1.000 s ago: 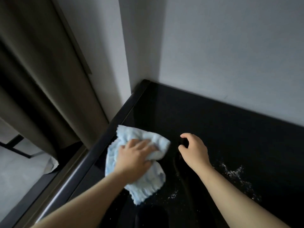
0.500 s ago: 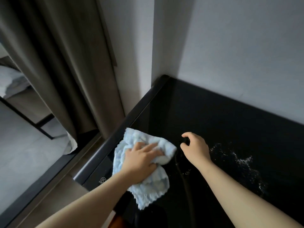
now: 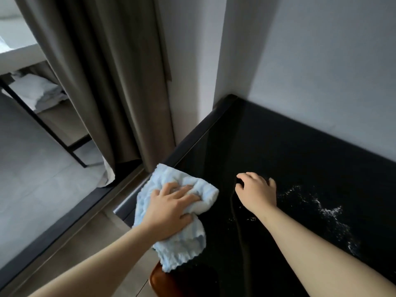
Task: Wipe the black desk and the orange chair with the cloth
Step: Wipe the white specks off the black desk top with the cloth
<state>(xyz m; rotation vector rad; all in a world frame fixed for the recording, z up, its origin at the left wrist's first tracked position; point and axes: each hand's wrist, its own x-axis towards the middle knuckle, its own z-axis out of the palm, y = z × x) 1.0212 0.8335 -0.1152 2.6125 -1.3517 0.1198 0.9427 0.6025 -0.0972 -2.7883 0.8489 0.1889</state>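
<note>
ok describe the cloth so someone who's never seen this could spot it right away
Find the black desk set into the wall corner, then its left front edge beside the brown curtain. The cloth lies there under the left hand, overhanging the edge: pale blue, fluffy and crumpled, the only light thing on the dark top.

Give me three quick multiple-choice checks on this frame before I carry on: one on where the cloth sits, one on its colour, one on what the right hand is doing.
1. Where is the cloth?
A. At the desk's left edge
B. Against the back wall
C. On the floor

2. What colour is the cloth?
A. Orange
B. Light blue
C. Black

3. What is the right hand doing?
A. Gripping the cloth
B. Pulling the curtain
C. Resting on the desk, holding nothing

Answers: 1 A, the cloth overhangs the left edge of the black desk under the left hand. 2 B, it is pale blue. 3 C, the right hand lies loosely curled on the desk beside white specks.
</note>
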